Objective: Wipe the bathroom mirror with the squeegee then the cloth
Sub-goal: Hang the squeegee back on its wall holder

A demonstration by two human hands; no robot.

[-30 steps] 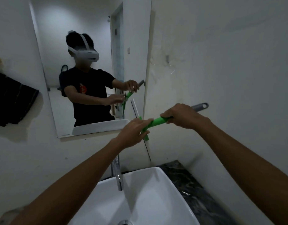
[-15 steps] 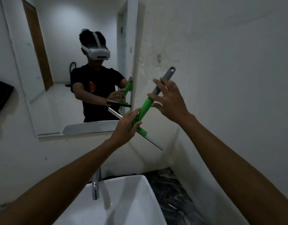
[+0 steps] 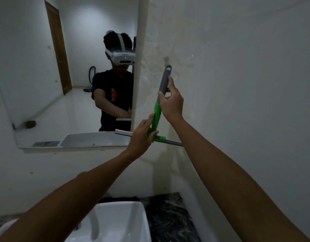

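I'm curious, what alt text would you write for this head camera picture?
Two bare hands hold a green and grey squeegee upright before a bathroom mirror: the right hand grips the handle, the left hand holds it near the blade. A white sink sits below.

A white sink sits low at six o'clock, on a dark marbled counter running toward five o'clock. A plain white wall fills the three o'clock side, with a small grey hook near twelve o'clock.
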